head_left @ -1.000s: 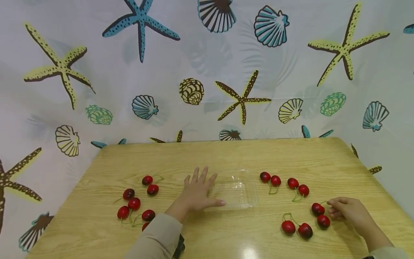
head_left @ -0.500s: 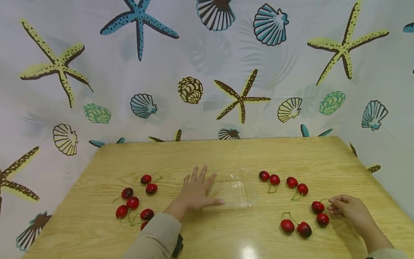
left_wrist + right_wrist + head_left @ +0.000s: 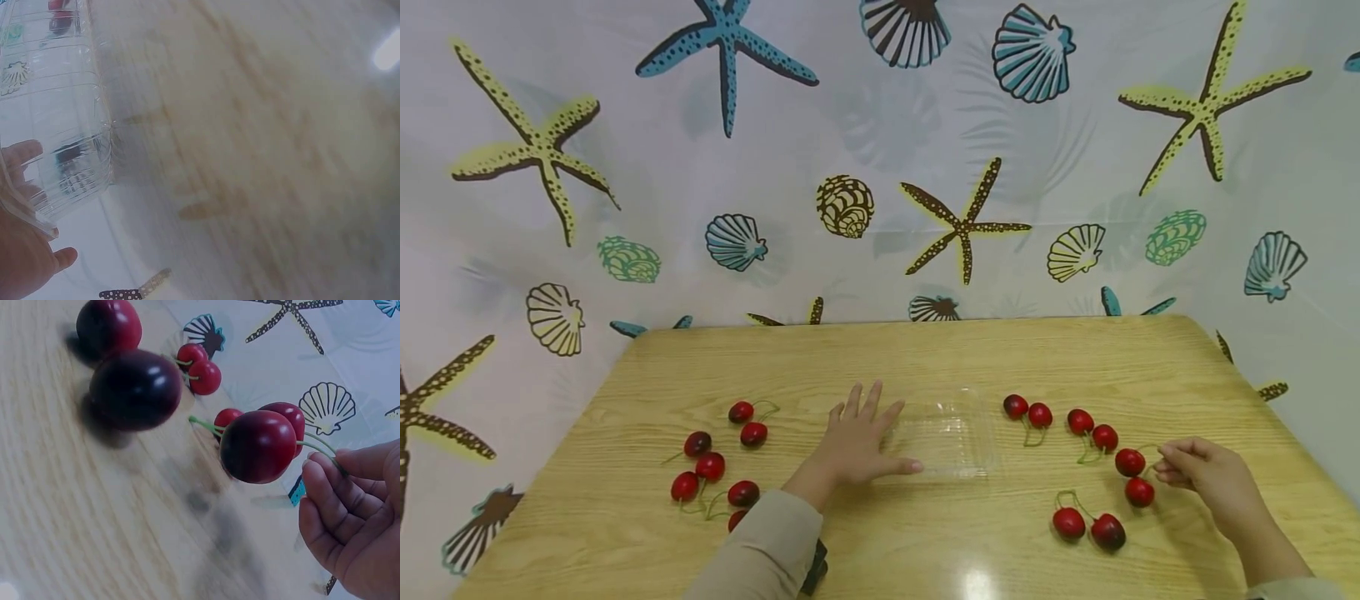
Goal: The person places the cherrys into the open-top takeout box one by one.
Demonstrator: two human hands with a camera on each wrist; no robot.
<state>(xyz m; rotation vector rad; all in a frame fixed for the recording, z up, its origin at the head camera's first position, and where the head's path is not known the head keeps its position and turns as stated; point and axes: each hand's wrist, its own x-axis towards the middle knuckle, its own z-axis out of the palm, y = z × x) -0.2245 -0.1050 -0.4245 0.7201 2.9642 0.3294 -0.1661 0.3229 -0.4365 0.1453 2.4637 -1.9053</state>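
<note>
At the right of the head view my right hand point(image 3: 1206, 479) pinches the green stems of a pair of red cherries point(image 3: 1139, 492). In the right wrist view these cherries point(image 3: 259, 447) hang from thumb and forefinger, raised off the table. My left hand point(image 3: 856, 446) rests with spread fingers at the left side of a clear plastic container point(image 3: 951, 437). Seen from the left wrist, fingers point(image 3: 25, 153) lie along the wall of the container point(image 3: 56, 112); exactly where they touch it is hard to tell.
Three other cherry pairs lie right of the container, one point(image 3: 1088, 533) near the front and two point(image 3: 1027, 411) point(image 3: 1092, 430) farther back. Several cherries point(image 3: 710, 467) lie at the left, partly behind the left sleeve point(image 3: 767, 542). A patterned curtain point(image 3: 880, 167) borders the wooden table point(image 3: 880, 350).
My right hand has lifted the pinched cherry pair off the table and moved it slightly up and away from the front. The left hand and the container stay in place.
</note>
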